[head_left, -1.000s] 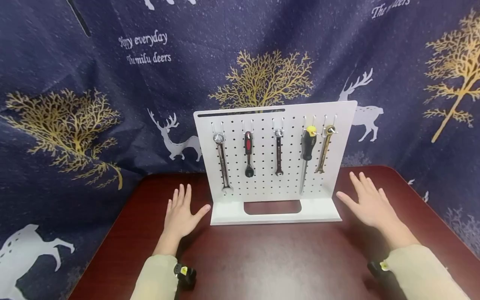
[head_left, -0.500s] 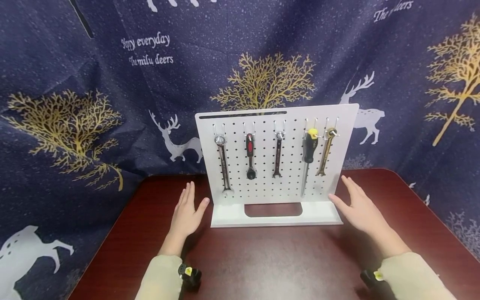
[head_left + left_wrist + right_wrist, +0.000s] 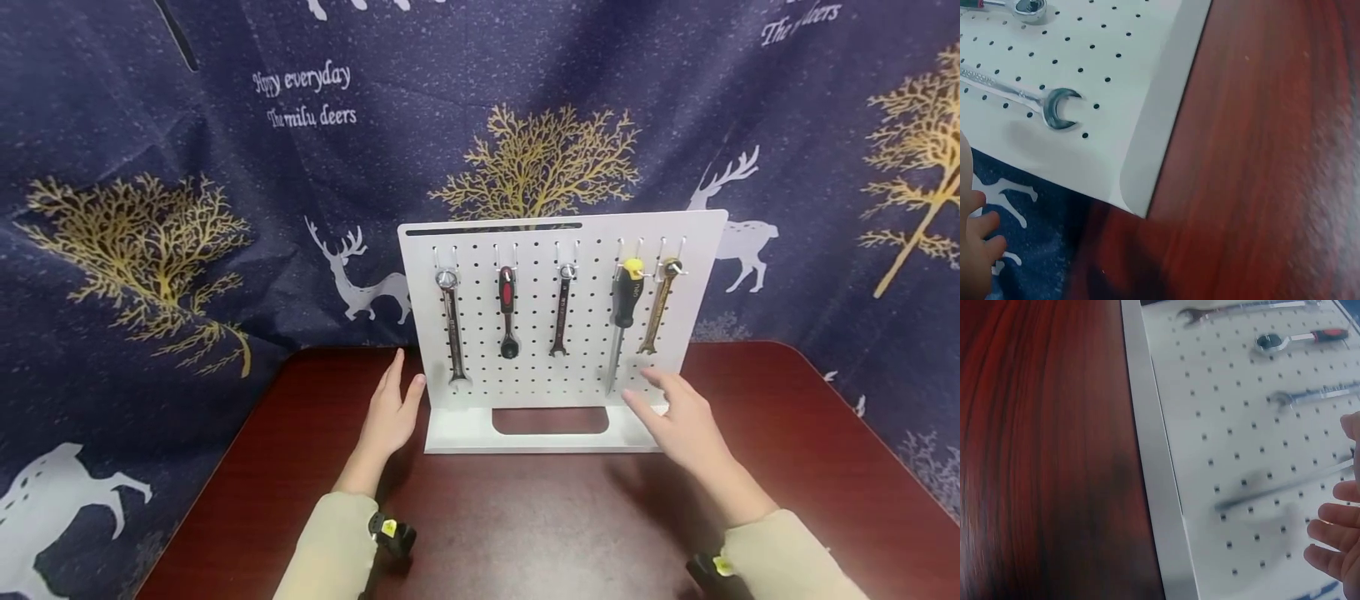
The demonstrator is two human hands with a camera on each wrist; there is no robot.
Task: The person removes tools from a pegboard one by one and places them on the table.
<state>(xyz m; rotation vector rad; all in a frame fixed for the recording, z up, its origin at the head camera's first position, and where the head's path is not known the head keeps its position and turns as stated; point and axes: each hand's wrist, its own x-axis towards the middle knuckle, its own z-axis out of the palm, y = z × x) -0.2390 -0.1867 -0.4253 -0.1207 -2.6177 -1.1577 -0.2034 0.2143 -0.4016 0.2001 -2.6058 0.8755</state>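
Note:
A white pegboard (image 3: 540,375) stands on the table with tools hung on its hooks. From left to right hang a large combination wrench (image 3: 453,329), a ratchet with a red and black handle (image 3: 507,308), a smaller wrench (image 3: 562,312), a yellow-topped black screwdriver (image 3: 625,300) and a gold-toned wrench (image 3: 659,308). My left hand (image 3: 392,412) is beside the board's lower left edge, fingers extended, holding nothing. My right hand (image 3: 682,421) is in front of the lower right of the board, near the screwdriver's shaft, its fingers loosely bent and apart from the tools.
The dark red table (image 3: 540,517) extends in front of and to both sides of the board. A blue cloth (image 3: 375,158) printed with deer and gold trees hangs behind it. The board's base has a cut-out slot (image 3: 550,421).
My right hand has moved left and inward, from beside the board to in front of its lower right corner. My left hand has shifted slightly right. The tools hang as before.

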